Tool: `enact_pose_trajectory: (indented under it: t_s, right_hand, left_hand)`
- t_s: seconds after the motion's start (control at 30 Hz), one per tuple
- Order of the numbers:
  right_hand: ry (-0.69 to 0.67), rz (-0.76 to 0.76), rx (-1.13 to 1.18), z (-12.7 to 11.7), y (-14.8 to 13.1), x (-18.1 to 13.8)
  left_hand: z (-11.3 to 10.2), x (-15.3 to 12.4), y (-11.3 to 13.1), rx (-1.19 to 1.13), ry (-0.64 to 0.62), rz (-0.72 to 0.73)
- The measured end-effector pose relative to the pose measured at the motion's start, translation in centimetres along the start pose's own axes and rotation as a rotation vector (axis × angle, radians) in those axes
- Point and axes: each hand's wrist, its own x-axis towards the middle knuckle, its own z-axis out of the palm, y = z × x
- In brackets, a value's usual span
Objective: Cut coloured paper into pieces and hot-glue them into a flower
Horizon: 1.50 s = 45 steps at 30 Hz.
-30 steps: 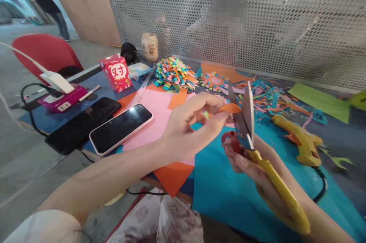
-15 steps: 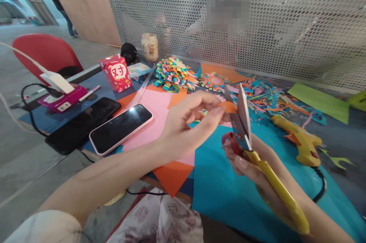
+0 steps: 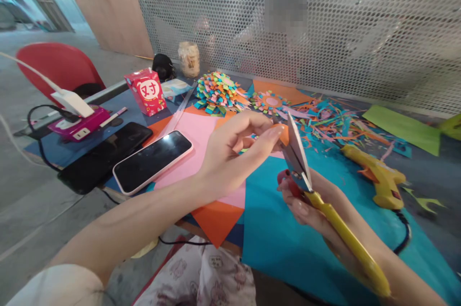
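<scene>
Here, L hand [image 3: 229,164] pinches ppr [image 3: 284,136] @ scissors edge [image 3: 298,145].

The left grip [image 3: 239,152] pinches, its forearm [image 3: 144,222] stretched forward; the right grip [image 3: 310,215] is curled.

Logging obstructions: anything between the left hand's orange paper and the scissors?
Nothing visible. The left hand pinches the orange paper right at the scissors in the right hand; whether paper and metal touch is unclear.
</scene>
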Motion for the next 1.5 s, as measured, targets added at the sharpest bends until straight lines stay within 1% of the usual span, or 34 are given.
enact_pose_trajectory:
  t_s: [0.1, 0.2, 0.27, 0.33, 0.43, 0.6, 0.7, 0.83, 1.03, 1.23, 1.5]
  right_hand:
    - [0.037, 0.02, -0.002, -0.1, 0.1, 0.1]
    - [-0.032, 0.004, -0.016, -0.2, 0.2, 0.2]
    - [-0.05, -0.008, -0.023, -0.3, 0.3, 0.2]
    - [-0.021, -0.002, -0.021, -0.2, 0.4, 0.2]
    - [0.01, 0.024, -0.012, 0.0, 0.2, 0.0]
    - [0.023, 0.041, 0.0, 0.3, -0.1, -0.1]
    - [0.028, 0.012, -0.002, 0.1, -0.2, -0.1]
    - [0.004, -0.038, -0.035, -0.3, -0.2, 0.0]
    - [-0.016, -0.072, -0.03, -0.4, 0.2, 0.1]
    - [-0.044, -0.076, -0.026, -0.7, 0.7, 0.1]
    - [-0.059, -0.085, -0.032, -0.7, 0.3, 0.1]
  left_hand:
    - [-0.2, 0.0, -0.1, 0.071, -0.013, 0.026]
    - [-0.5, -0.1, -0.2, 0.167, -0.034, 0.09]
    - [-0.6, -0.2, -0.3, 0.222, -0.035, 0.146]
    - [-0.7, -0.2, -0.4, 0.252, -0.036, 0.192]
    - [-0.6, -0.2, -0.4, 0.245, -0.044, 0.222]
    - [-0.5, 0.0, -0.4, 0.171, -0.057, 0.191]
    - [-0.5, 0.0, -0.5, 0.145, -0.074, 0.156]
    - [-0.4, -0.1, -0.4, 0.101, -0.099, 0.159]
    - [-0.3, -0.1, 0.0, 0.162, -0.131, 0.107]
    - [-0.3, -0.2, -0.1, 0.147, -0.133, 0.116]
    - [-0.5, -0.2, -0.6, 0.074, -0.115, 0.168]
